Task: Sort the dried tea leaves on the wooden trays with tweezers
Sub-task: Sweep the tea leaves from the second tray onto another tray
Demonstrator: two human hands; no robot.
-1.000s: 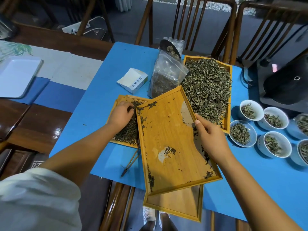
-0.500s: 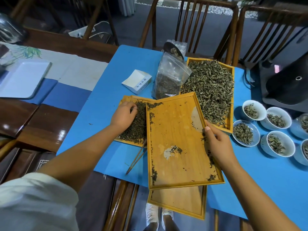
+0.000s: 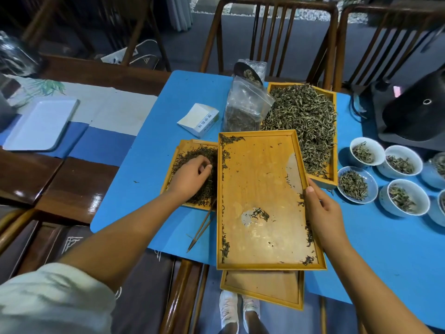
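A large wooden tray (image 3: 262, 189) lies in the middle, nearly bare, with a few dark leaves along its edges. My right hand (image 3: 323, 215) grips its right rim, thumb on top. To its left a smaller wooden tray (image 3: 186, 146) holds a pile of dark tea leaves (image 3: 204, 191). My left hand (image 3: 190, 179) rests on that pile with its fingers curled into the leaves. Bamboo tweezers (image 3: 201, 229) lie untouched on the blue mat (image 3: 154, 165), just below the small tray. A back tray (image 3: 333, 174) is heaped with green tea leaves (image 3: 303, 121).
Another wooden tray (image 3: 262, 289) sticks out under the middle one over the table edge. Several white bowls (image 3: 405, 197) of leaves stand at the right. A plastic bag of tea (image 3: 243, 109) and a white box (image 3: 198, 119) sit behind. A black appliance (image 3: 414, 114) is far right.
The middle tray has swung from a slant to lie square with the table, my right hand still on its rim. My left hand stayed on the dark leaf pile, shifting slightly.
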